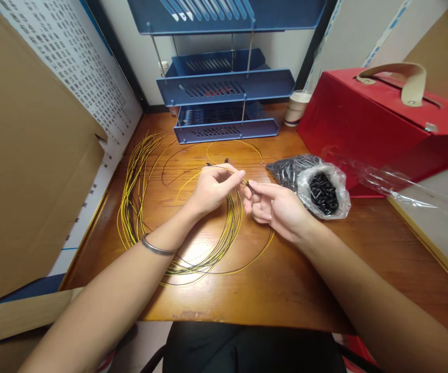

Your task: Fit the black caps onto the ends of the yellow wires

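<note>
Above the middle of the table, my left hand is closed, pinching a thin yellow wire between thumb and fingers. Close to its right, my right hand is closed with thumb and forefinger on a small black piece, at the wire's end. Whether the wire goes into the piece is too small to tell. A loose coil of yellow and black wires lies under and around my left hand. Right of my hands, a clear plastic bag stands open, full of small black pieces.
Blue stacked trays stand at the back of the wooden table. A paper cup sits beside a red box with a beige handle on the right. Cardboard rises along the left.
</note>
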Tool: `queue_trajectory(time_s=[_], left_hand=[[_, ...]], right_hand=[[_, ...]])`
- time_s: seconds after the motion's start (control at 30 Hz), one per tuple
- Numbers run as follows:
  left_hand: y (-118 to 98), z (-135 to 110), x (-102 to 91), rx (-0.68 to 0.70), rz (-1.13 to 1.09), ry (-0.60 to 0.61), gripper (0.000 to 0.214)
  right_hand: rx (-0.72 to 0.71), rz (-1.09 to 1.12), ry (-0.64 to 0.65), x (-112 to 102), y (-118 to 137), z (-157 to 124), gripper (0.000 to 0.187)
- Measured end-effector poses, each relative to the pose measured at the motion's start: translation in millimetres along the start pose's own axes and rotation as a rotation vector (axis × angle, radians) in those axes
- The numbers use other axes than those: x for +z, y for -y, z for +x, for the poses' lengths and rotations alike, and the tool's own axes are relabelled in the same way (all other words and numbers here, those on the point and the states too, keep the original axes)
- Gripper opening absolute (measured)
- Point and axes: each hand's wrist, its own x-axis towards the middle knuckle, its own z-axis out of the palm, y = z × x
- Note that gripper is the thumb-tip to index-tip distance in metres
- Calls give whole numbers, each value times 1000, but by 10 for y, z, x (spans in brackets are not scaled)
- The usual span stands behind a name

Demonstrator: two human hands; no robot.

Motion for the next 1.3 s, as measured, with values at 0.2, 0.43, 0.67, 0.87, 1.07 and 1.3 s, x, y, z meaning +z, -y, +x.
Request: queue_trajectory(time_s=[0.2,0.43,0.67,0.87,1.07,1.3], left_hand=[[-5,-4,-6,3,6,-7,37],[-3,6,3,-51,-148,88,36],[63,-3,-6,-66,-166,90,27],[80,-4,-4,-80,-177,88,27],[70,-3,0,-69,-171,81,27],[54,-1,8,-97,-158,80,27]], right_hand=[[3,11,6,-4,5,-3,25],[-2,77,-13,-26,-13,10,22],[9,138,-83,1,25,10,31],[29,145,-88,11,45,-14,38],[34,135,-91,14,46,-6,35],[14,121,-61,-2,39,-7,24]])
